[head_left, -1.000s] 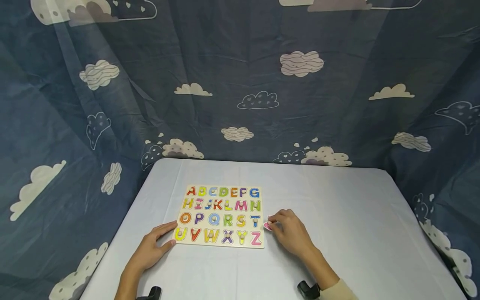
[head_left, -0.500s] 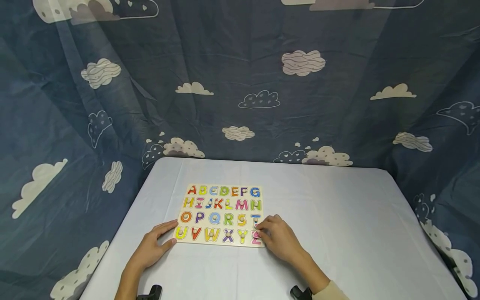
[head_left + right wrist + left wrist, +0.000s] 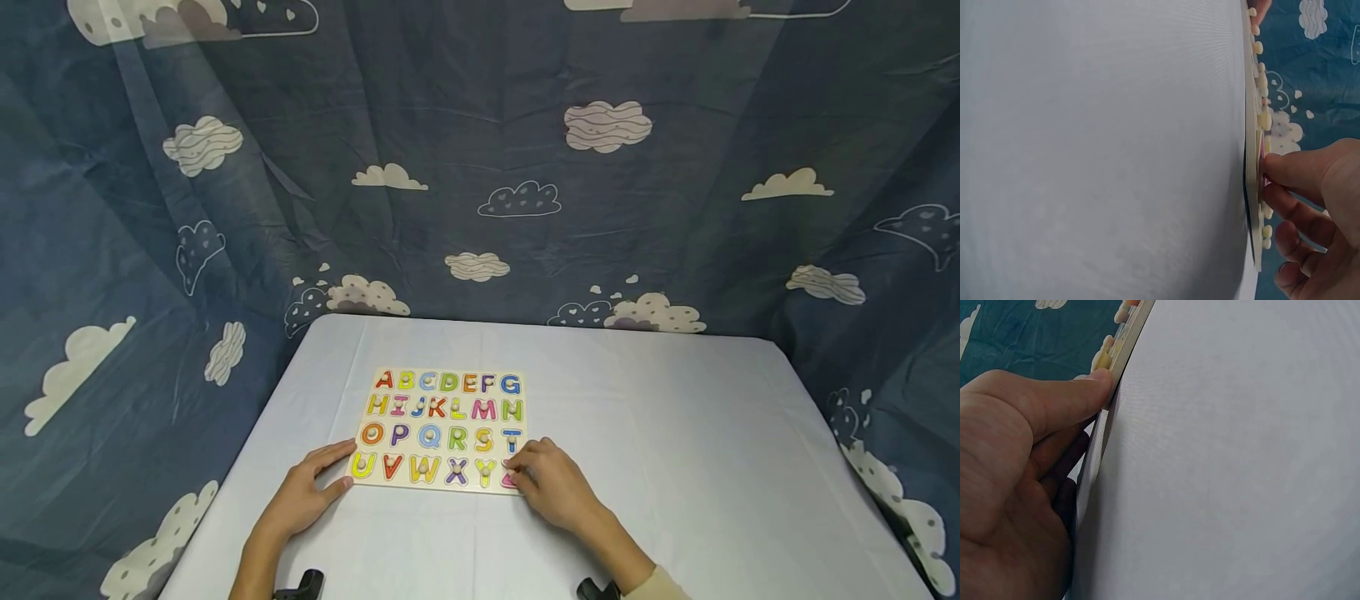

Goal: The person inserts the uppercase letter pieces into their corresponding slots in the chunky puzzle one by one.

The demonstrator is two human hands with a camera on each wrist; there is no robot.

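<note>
A pale wooden alphabet puzzle board (image 3: 440, 452) lies on the table, its coloured letters fitted with small knobs. My left hand (image 3: 300, 492) rests at the board's lower left edge, fingers fairly straight; its thumb (image 3: 1085, 397) touches the board's side in the left wrist view. At the lower right corner my right hand (image 3: 558, 483) pinches a pink letter Z piece (image 3: 508, 481) by thumb and forefinger, over the Z place. Its fingers hide most of the piece. Seen edge-on in the right wrist view, the piece (image 3: 1262, 149) sits against the board; whether fully seated I cannot tell.
A white cloth covers the table (image 3: 675, 433). Behind it hangs a dark blue curtain (image 3: 420, 100) with cloud prints. Black wrist devices, one on the left (image 3: 302, 586) and one on the right (image 3: 597, 589), show at the bottom of the head view.
My right hand has carried the pink Z piece from beside the board's right edge leftward and down onto its lower right corner. The left hand has stayed put.
</note>
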